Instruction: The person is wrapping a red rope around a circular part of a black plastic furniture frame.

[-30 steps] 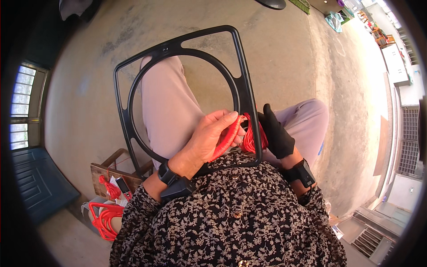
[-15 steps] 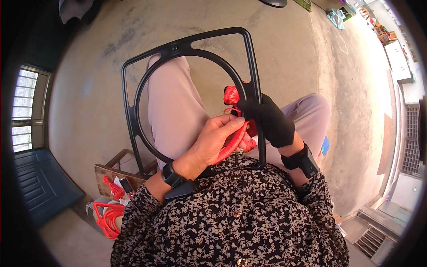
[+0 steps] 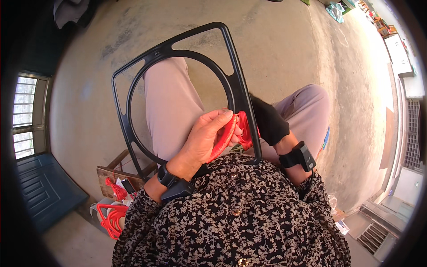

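Observation:
A black square frame with a round ring inside it (image 3: 240, 91) leans over my lap. Red cord is wound tightly round the ring's near right part, making a smooth wrapped stretch (image 3: 222, 143). With thumb and fingers, my bare left hand (image 3: 198, 135) pinches the upper end of this wrapping. A loose bunch of red cord (image 3: 244, 133) hangs between the ring and the frame's right bar. My right hand (image 3: 269, 120), in a black glove, is just beyond that bar, partly behind it. Its fingers are hidden, so I cannot see whether they grip the cord.
My knees in pale trousers (image 3: 171, 107) lie under the frame. A small wooden stool (image 3: 106, 175) at the lower left bears red cord and small items, with red frames (image 3: 111, 218) beside it. Concrete floor (image 3: 284, 49) spreads ahead; a blue door panel (image 3: 49, 187) stands left.
The frame has tilted and shifted slightly left. My right hand has moved down behind the right bar, and the red bundle above it has gone from view. My left hand still pinches the wrapping.

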